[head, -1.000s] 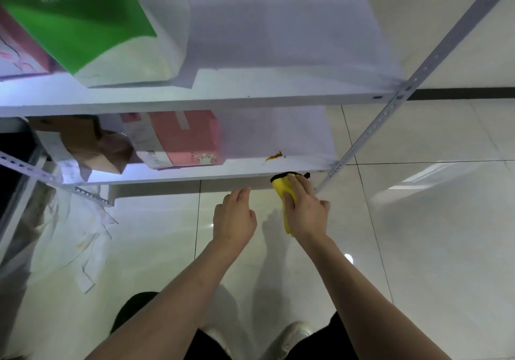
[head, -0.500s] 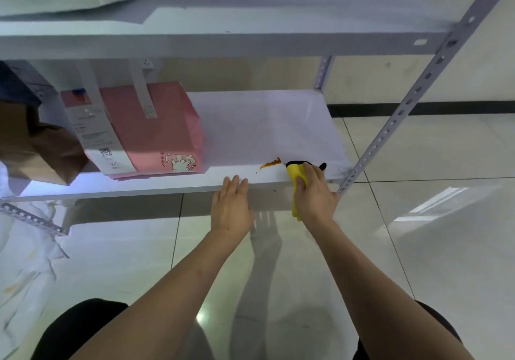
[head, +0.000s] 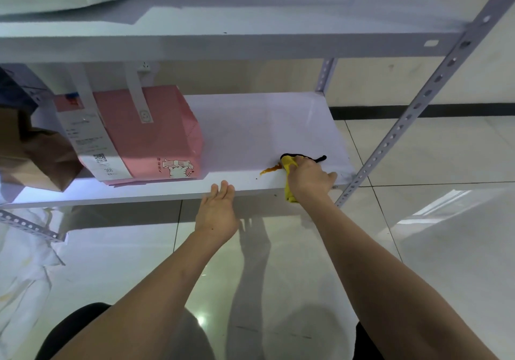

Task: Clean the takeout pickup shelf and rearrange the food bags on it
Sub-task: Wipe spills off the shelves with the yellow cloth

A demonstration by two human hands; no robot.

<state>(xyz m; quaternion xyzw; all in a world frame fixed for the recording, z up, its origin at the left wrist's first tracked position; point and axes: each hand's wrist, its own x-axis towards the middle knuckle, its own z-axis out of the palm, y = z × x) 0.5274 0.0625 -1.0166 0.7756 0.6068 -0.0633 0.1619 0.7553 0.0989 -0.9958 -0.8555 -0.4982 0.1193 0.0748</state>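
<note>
A smooth white metal shelf (head: 250, 131) on perforated angle posts stands over glossy floor tiles. The right hand (head: 309, 178) is clenched around a crumpled yellow cloth (head: 288, 164) at an orange smear (head: 270, 169) near the shelf's front edge. The left hand (head: 217, 212), flat and empty, touches that edge. A matte pink paper bag (head: 156, 134) sits at the shelf's left, a creased brown bag (head: 36, 159) beside it.

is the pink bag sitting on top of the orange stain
No, the pink bag stands well to the left of the orange stain, with bare shelf between them.
</note>
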